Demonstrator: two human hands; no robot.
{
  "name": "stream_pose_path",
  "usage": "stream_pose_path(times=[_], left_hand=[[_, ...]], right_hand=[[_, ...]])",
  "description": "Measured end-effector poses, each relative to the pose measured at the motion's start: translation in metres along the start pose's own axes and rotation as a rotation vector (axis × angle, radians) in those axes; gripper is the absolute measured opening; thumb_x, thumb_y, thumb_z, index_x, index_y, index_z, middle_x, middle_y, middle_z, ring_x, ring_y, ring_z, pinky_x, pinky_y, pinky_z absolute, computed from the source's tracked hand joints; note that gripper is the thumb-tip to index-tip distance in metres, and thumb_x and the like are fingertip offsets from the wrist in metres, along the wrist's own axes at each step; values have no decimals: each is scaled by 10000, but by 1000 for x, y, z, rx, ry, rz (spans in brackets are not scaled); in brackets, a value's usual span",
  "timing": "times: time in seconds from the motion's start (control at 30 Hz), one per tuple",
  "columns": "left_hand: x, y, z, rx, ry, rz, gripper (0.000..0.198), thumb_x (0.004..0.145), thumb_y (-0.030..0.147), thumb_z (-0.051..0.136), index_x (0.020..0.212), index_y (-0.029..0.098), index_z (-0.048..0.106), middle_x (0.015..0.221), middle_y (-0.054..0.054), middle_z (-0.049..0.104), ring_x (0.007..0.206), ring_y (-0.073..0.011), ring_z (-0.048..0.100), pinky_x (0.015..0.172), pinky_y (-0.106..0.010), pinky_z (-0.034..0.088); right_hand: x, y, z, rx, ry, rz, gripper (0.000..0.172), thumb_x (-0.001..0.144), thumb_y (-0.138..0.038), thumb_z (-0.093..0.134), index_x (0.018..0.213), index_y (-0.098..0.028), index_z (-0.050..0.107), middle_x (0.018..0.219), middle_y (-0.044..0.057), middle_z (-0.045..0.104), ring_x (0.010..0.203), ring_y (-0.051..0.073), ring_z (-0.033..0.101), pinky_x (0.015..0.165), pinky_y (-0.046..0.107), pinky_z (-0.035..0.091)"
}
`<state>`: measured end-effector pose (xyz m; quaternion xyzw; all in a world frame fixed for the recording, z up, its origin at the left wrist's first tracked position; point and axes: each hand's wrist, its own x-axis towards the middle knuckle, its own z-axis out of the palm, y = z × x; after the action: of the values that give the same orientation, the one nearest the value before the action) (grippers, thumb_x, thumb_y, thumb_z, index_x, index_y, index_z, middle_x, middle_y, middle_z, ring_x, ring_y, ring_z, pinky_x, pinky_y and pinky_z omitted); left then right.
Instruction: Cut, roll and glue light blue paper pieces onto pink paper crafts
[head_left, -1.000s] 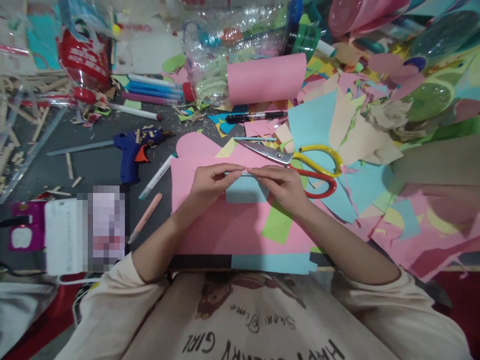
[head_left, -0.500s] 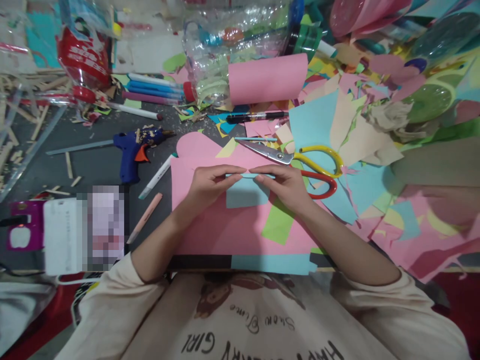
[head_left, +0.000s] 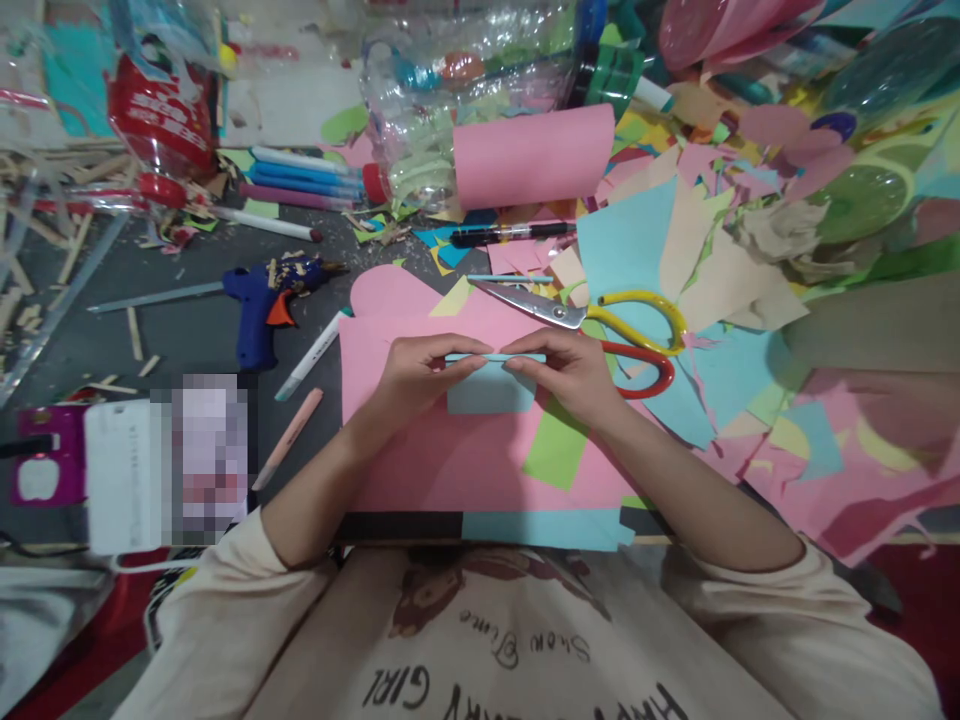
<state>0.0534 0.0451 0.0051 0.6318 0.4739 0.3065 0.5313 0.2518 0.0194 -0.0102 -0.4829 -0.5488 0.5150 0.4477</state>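
Observation:
A small light-blue piece of paper (head_left: 491, 392) is pinched along its far edge by both hands, and that edge looks like a narrow roll or fold. My left hand (head_left: 420, 372) is closed on the left part of this edge, thumb below and fingers above. On the right part, my right hand (head_left: 568, 366) grips in the same way, the fingertips of the two hands nearly meeting. Beneath lies a large pink sheet (head_left: 420, 470), with a green paper strip (head_left: 556, 445) near my right wrist. Scissors with yellow and red handles (head_left: 559, 308) lie just beyond my right hand.
A blue glue gun (head_left: 259, 312) and two markers lie to the left. Farther back are a pink paper-wrapped cylinder (head_left: 534, 158), clear plastic bottles and a black pen (head_left: 514, 234). Paper scraps (head_left: 750, 280) crowd the right side; wood sticks (head_left: 75, 245) are scattered at the far left.
Both hands still pinch the light-blue paper's far edge. The edge has turned slightly toward me and shows as a thin strip between the fingertips; the hands have barely shifted.

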Motion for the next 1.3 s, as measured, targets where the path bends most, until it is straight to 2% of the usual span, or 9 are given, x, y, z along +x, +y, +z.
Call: stream_pose_path(times=[0.17, 0.33, 0.53, 0.77, 0.93, 1.1, 1.2, 1.3], left_hand=[[0, 0, 0, -3, -3, -14, 259, 774, 466, 719, 804, 221, 796, 853, -40, 797, 789, -179, 733, 709, -240, 558], [2, 1, -2, -10, 31, -48, 263, 759, 445, 729, 849, 208, 799, 893, -52, 797, 812, -179, 730, 713, -239, 562], [4, 0, -8, -14, 37, -49, 258, 755, 415, 728, 879, 201, 803, 904, -59, 797, 782, -178, 727, 667, -230, 556], [5, -1, -10, -2, 12, -62, 274, 778, 445, 708, 898, 219, 808, 931, -61, 795, 819, -184, 725, 715, -242, 565], [8, 1, -16, -31, -68, -83, 274, 768, 434, 716, 931, 233, 809, 979, -54, 791, 915, -206, 727, 810, -262, 568], [8, -1, -19, -35, -88, -49, 296, 803, 463, 686, 963, 243, 803, 1030, -61, 783, 981, -213, 721, 862, -276, 558], [6, -3, -15, -36, -86, -28, 312, 785, 469, 709, 968, 232, 796, 1020, -73, 783, 951, -205, 724, 806, -258, 558], [4, -4, -9, -14, -96, -19, 300, 763, 467, 736, 890, 202, 795, 935, -76, 789, 864, -197, 731, 746, -247, 556]], right_hand=[[0, -4, 1, -6, 27, 25, 221, 762, -465, 760, 748, -245, 780, 730, 19, 774, 666, 172, 699, 622, 307, 560], [2, -2, -1, -6, 65, 26, 206, 743, -448, 780, 765, -243, 785, 766, 20, 778, 701, 171, 697, 643, 308, 555], [3, 1, -2, 22, 134, 25, 217, 729, -463, 786, 760, -248, 785, 726, 12, 763, 612, 146, 657, 546, 282, 516], [4, -1, -1, 52, 158, 45, 227, 703, -480, 795, 728, -254, 783, 665, 4, 748, 595, 150, 663, 535, 283, 526], [4, 1, -3, 37, 162, 42, 242, 706, -495, 789, 729, -254, 779, 656, -1, 740, 571, 135, 641, 521, 276, 507], [4, 3, -3, 54, 185, 7, 237, 709, -492, 793, 737, -257, 780, 650, -7, 736, 553, 119, 621, 492, 254, 475], [3, 1, -1, 55, 150, -9, 177, 724, -436, 797, 747, -260, 786, 686, -1, 760, 596, 136, 667, 537, 264, 520], [0, -2, 1, 29, 63, -35, 113, 774, -365, 767, 772, -255, 789, 751, 14, 785, 678, 164, 721, 622, 287, 573]])
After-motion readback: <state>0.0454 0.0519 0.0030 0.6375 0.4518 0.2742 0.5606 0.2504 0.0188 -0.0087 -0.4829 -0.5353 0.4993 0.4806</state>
